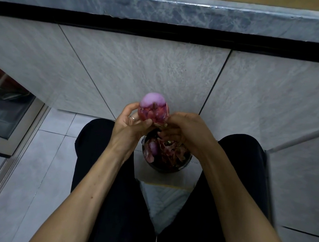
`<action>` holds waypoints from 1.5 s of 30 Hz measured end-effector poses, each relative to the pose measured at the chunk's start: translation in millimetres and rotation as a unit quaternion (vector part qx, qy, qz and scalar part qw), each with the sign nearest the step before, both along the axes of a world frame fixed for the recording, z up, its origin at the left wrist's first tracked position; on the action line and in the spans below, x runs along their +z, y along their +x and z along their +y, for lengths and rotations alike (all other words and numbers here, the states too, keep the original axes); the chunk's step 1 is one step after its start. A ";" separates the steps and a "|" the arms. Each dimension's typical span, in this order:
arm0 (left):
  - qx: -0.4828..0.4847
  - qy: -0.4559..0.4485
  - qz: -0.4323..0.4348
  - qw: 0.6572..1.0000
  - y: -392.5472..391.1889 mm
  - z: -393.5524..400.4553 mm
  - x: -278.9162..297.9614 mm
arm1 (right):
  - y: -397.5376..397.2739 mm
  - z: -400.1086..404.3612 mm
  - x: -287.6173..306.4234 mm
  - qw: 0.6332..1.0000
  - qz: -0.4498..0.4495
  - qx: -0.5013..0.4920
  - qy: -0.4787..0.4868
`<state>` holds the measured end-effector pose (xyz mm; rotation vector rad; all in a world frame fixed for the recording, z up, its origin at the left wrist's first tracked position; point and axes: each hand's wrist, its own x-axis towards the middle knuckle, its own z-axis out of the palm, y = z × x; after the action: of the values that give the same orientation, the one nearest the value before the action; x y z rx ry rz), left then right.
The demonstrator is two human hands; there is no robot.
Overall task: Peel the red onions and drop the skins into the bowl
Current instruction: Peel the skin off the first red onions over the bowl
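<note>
A red onion (152,108) is held up above the bowl, its far end peeled to pale purple and its near half still in dark red skin. My left hand (129,125) grips the onion from the left, a ring on one finger. At the onion's right side my right hand (183,129) pinches a loose flap of skin (161,121). Below both hands a dark bowl (166,168) stands on the floor between my knees, filled with red skins (169,151) and one other onion (153,147). My right hand hides part of the bowl's rim.
My legs in black trousers flank the bowl on both sides. The bowl stands on a pale sheet (166,179) on the tiled floor. A tiled wall with a marble counter edge (167,12) rises ahead. A glass-fronted cabinet (1,106) is at the left.
</note>
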<state>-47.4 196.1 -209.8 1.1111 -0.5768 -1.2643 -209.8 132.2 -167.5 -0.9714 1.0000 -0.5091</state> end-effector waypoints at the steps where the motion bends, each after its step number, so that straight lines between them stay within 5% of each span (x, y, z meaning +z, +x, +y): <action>1: 0.011 -0.003 -0.016 1.000 -0.1 0.7 -1.1 | -1.8 -0.9 2.0 1.000 0.012 0.013 0.003; 11: 0.001 -0.007 -0.042 0.999 0.9 2.8 -3.2 | -5.3 -4.3 7.7 0.995 0.067 0.074 0.010; 16: -0.033 0.015 -0.036 0.999 2.7 1.3 -6.8 | -8.7 -7.1 9.7 0.984 0.135 0.092 -0.076; 22: -0.042 0.026 -0.027 0.998 1.3 -2.1 -7.7 | -6.5 -8.9 9.4 0.899 0.251 0.148 -0.327; 30: -0.073 0.017 0.014 0.997 2.6 -1.5 4.2 | -12.5 -14.1 -3.5 0.808 0.201 0.187 -0.521; 32: -0.082 0.012 0.029 0.996 2.3 -1.1 4.9 | -15.7 -15.8 -2.2 0.822 0.167 0.187 -0.512; 37: -0.083 0.018 0.068 0.994 0.5 -1.1 8.3 | -25.5 -16.4 -8.7 0.946 0.021 0.138 -0.293; 45: -0.129 0.024 0.131 0.983 5.2 -3.0 6.6 | -23.1 -14.9 -10.4 0.977 -0.099 0.123 -0.147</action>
<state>-42.2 193.1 -203.2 0.9088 -0.5041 -1.6273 -232.9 117.3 -177.9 -1.2626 0.6249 -0.5430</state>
